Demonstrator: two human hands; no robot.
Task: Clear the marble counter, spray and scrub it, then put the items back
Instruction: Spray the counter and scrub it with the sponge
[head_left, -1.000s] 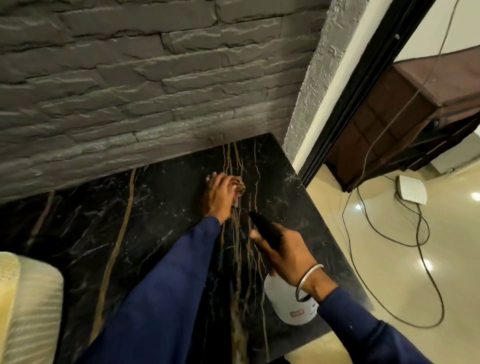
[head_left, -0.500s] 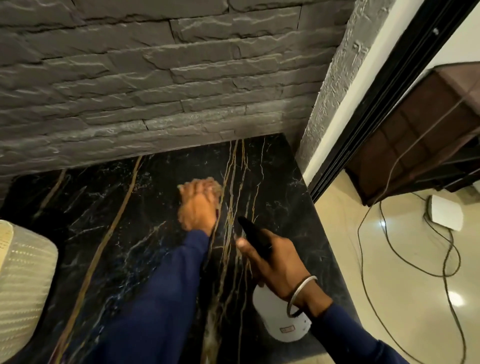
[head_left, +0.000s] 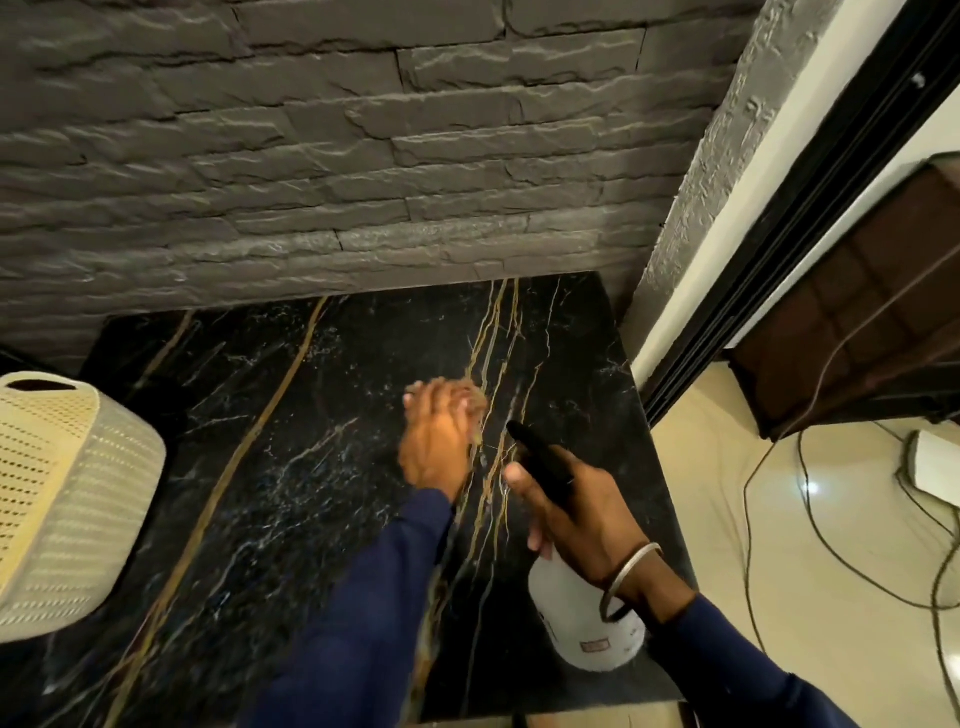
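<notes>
1. The left hand (head_left: 435, 437) presses flat on the counter (head_left: 291, 467), closed over what may be a scrub pad (head_left: 475, 402); blur hides most of it.
2. The right hand (head_left: 587, 512) grips a white spray bottle (head_left: 584, 623) by its black trigger head, just above the counter's right side.
3. A cream basket (head_left: 62, 499) stands at the left edge.
4. A grey stone wall (head_left: 337, 156) backs the counter.

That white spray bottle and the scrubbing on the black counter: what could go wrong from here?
1. The white spray bottle with the black nozzle hangs in the right hand near the black gold-veined marble counter's right edge; if it slipped, it might fall to the floor.
2. The left hand presses a small tan scrub pad that is mostly hidden; wide strokes leftward could bump the cream perforated basket.
</notes>
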